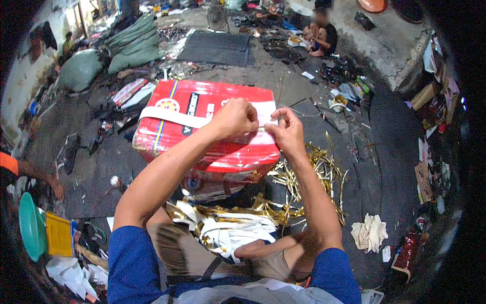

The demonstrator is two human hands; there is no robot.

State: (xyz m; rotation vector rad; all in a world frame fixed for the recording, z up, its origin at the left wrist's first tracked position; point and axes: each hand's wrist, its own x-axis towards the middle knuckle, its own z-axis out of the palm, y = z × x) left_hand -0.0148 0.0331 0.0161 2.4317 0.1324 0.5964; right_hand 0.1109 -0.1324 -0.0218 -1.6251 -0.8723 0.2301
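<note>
Nearest me: a bundle of white and gold strips (pixel 238 230) heaped in my lap. Gold tinsel-like strips (pixel 289 185) tangle on the floor just right of the box, crumpled pale cloth (pixel 369 233) well off to the right.

White strip (pixel 177 117) lies across the top of the red box (pixel 238 158) in front of me. Long axis runs left to right, dropping slightly rightward; left end bends over the box's left edge, other way it goes under my left wrist.

Hands close together, just apart, over the box's right half. Left hand (pixel 235 119): fingers curled in, nearly a fist; can't tell what's inside it. Right hand (pixel 287 133): thumb and fingers pinched on a small pale piece (pixel 261 129) between the hands, forefinger arched above. Can't tell if that's the same strip.

Strip: flat, plain white, slightly bowed. Box: glossy red, printed, clear-wrapped, scuffed.

Far: dark mat (pixel 215 48), green sacks (pixel 134 45), seated person (pixel 326 38).
</note>
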